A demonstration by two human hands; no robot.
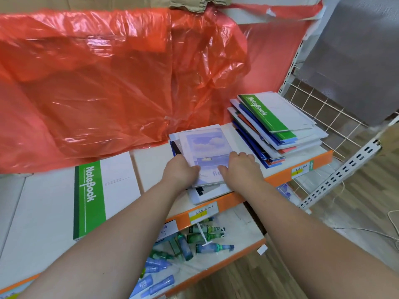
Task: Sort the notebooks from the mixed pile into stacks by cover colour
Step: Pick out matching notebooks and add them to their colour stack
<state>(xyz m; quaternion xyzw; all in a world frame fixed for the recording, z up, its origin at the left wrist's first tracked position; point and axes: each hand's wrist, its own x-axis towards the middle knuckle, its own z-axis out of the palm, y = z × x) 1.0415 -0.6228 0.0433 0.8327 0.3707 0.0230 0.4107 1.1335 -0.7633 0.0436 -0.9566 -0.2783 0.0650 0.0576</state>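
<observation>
- Well to the left of the left hand, a green-spined notebook (89,199) lies flat and alone on the white shelf top (151,162). Its cover reads "NoteBook", and its near corner is hidden behind the left forearm.
- Beyond both hands, a crumpled red plastic sheet (108,83) covers the back of the shelf; what lies under it cannot be made out.
- The left hand (180,171) grips the left edge of the cloud-cover notebook (205,145), with the thumb on the cover and the fingers curled out of sight underneath.
- That notebook tops a small uneven stack between the hands. The covers below show only as white and dark blue slivers, so their colours are hard to tell.
- The right hand (241,169) holds the same notebook's right edge, thumb on top and knuckles bent over the side; the fingertips are hidden.
- Just beyond and to the right of the right hand sits the mixed pile (269,145), askew, with a green-spined book on top and blue, red and white edges poking out.
- Right of the pile stands a white wire grid (319,113).
- Below the hands, small blue and green bottles (194,240) lie scattered on a lower shelf, partly hidden by the forearms.
</observation>
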